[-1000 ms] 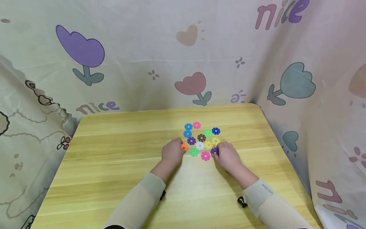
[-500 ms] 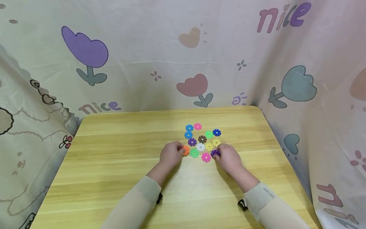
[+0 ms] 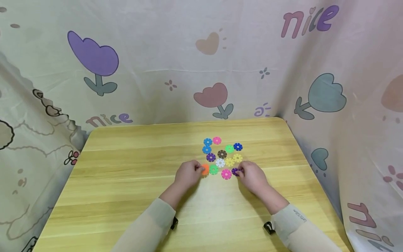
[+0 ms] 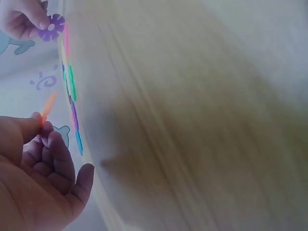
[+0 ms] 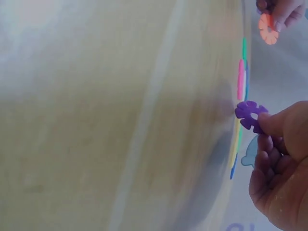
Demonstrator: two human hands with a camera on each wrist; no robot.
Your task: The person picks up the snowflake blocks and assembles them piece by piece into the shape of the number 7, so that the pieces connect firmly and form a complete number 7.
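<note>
Between thumb and fingers, my left hand [image 3: 189, 174] pinches an orange notched snowflake disc [image 4: 49, 107], seen nearly edge-on in the left wrist view. My right hand [image 3: 253, 175] pinches a purple snowflake disc [image 5: 250, 116] by its edge, its notches and centre hole showing in the right wrist view. Both discs are lifted above the table. Between the hands lie a green disc [image 3: 213, 169] and a pink disc [image 3: 226, 174]. Just behind them are a white disc [image 3: 220, 162] and a yellow disc [image 3: 229, 161].
More discs lie flat farther back: a brown one [image 3: 221, 154], another purple one [image 3: 211, 157], a light blue one [image 3: 206, 149] and a dark blue one [image 3: 238, 147]. The wooden table [image 3: 126, 175] meets a printed curtain [image 3: 151, 52] at its back and sides.
The left hand has drawn slightly back toward the body with the orange disc, which is now tilted up. The right hand has raised the purple disc and tilted it.
</note>
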